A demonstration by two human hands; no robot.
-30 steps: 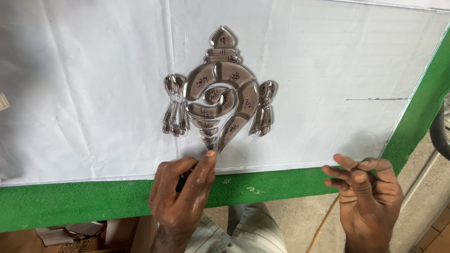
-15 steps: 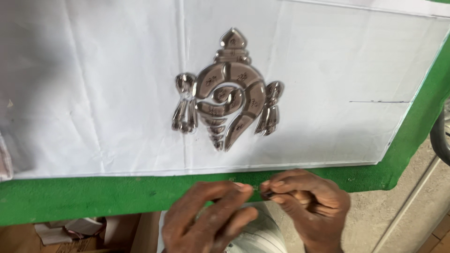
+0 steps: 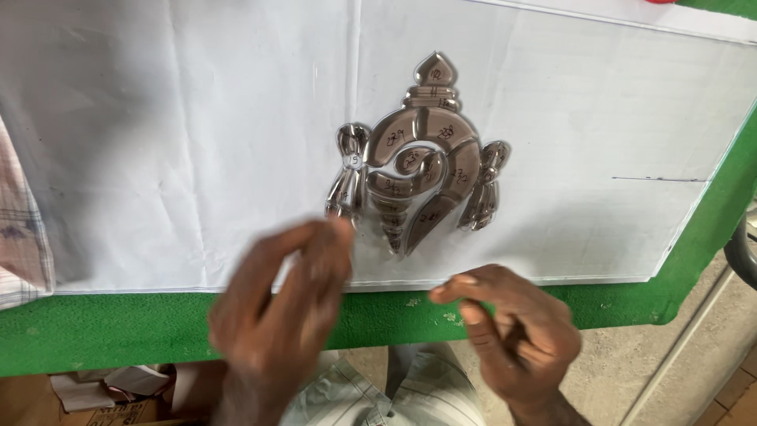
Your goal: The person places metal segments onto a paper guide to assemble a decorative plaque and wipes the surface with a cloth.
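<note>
Shiny metal conch-shaped relief plaque (image 3: 418,154) lies on white sheet (image 3: 197,118) over green bench (image 3: 110,331), long axis running away from the person. Left hand (image 3: 284,315), blurred, fingers loosely curled, is nearer, just below the plaque's lower-left tassel. Right hand (image 3: 512,331) is below, fingers bent, holding nothing visible.

The left hand (image 3: 288,304), smeared by motion blur, covers the lower tip of the metal conch-shaped ornament's (image 3: 418,154) left tassel. Whether the right hand (image 3: 509,331) pinches anything cannot be told. A checked cloth (image 3: 20,229) is cut off at the left edge.
</note>
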